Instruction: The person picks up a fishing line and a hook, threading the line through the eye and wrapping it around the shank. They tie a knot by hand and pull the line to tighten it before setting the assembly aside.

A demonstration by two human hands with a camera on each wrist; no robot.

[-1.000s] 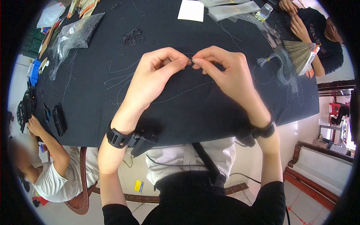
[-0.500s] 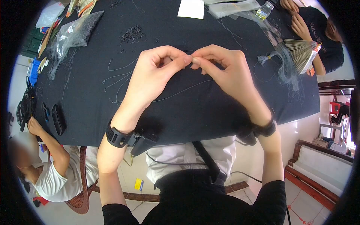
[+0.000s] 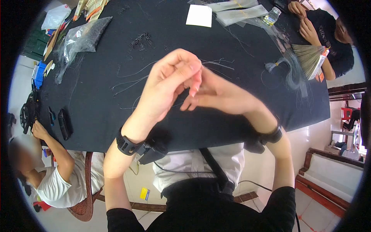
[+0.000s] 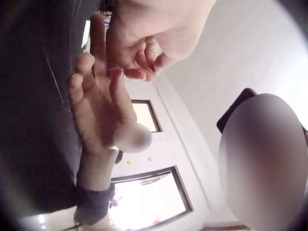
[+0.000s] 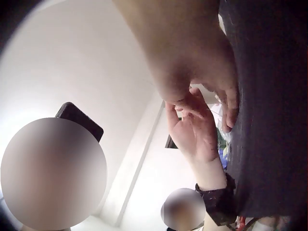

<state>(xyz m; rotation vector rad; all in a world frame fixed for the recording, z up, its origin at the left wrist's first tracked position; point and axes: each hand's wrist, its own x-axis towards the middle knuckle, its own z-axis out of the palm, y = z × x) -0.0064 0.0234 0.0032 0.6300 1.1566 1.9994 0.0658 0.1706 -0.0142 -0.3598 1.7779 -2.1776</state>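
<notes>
My left hand point(image 3: 164, 85), thumb against its bent fingers, pinches a fine thread; in the left wrist view a thin line and a tiny speck show at the fingertips of the left hand point(image 4: 154, 38). The right hand point(image 3: 224, 92) is blurred, its fingers loosely extended behind and below the left fingers. In the left wrist view the right hand point(image 4: 98, 106) shows palm and spread fingers, close to the left. Pale strands point(image 3: 218, 63) stick out past the hands; more threads point(image 3: 131, 82) lie on the black cloth point(image 3: 201, 133) left of the left wrist.
A heap of small dark pieces point(image 3: 142, 40) and a clear bag point(image 3: 83, 36) lie at the upper left. White paper point(image 3: 199, 16), a glass jar point(image 3: 272, 16) and a thread bundle point(image 3: 288, 71) are beyond and right. Two other people sit at the table's sides.
The fingertips, which met at a small dark item, have parted from that pose. My right hand has swung left and down, opening behind the left one; the head view has shifted slightly.
</notes>
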